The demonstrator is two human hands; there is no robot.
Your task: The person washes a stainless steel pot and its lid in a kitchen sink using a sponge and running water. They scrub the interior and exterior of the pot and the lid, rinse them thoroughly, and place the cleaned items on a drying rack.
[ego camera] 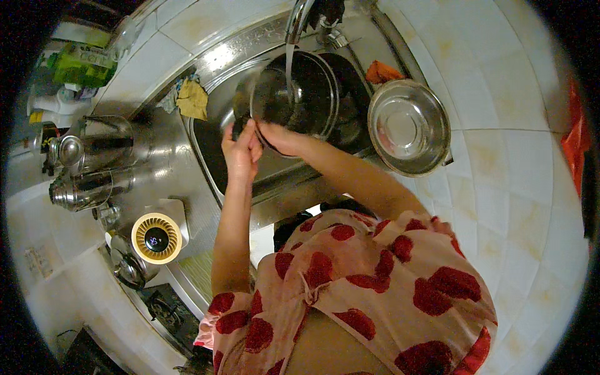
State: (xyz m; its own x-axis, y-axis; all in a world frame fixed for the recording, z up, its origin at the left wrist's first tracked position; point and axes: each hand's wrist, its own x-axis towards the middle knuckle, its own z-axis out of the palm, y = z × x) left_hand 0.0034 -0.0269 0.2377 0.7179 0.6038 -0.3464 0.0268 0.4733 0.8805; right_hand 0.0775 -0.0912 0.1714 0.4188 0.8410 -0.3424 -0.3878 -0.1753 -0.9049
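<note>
Both of my hands work over a stainless steel sink point(211, 154). My left hand point(241, 150) closes around the dark, blurred edge or handle of a round piece of cookware point(304, 93), its thumb on top. It looks dark and glossy with a pale rim; whether it is a pan or a lid is unclear. My right hand point(281, 138) lies against its near-left edge beside the left hand, with fingertips partly hidden. From the faucet point(296, 28), a stream of water point(290, 65) falls onto the cookware. Another dark vessel point(349, 117) sits behind it on the right.
A steel basin point(408, 126) stands right of the sink, near an orange cloth point(382, 71). A yellow cloth point(192, 99) lies at the sink's left corner. Leftward are steel pots point(101, 145), a round fan-like device point(156, 239), a kettle point(126, 267) and a green bottle point(84, 65).
</note>
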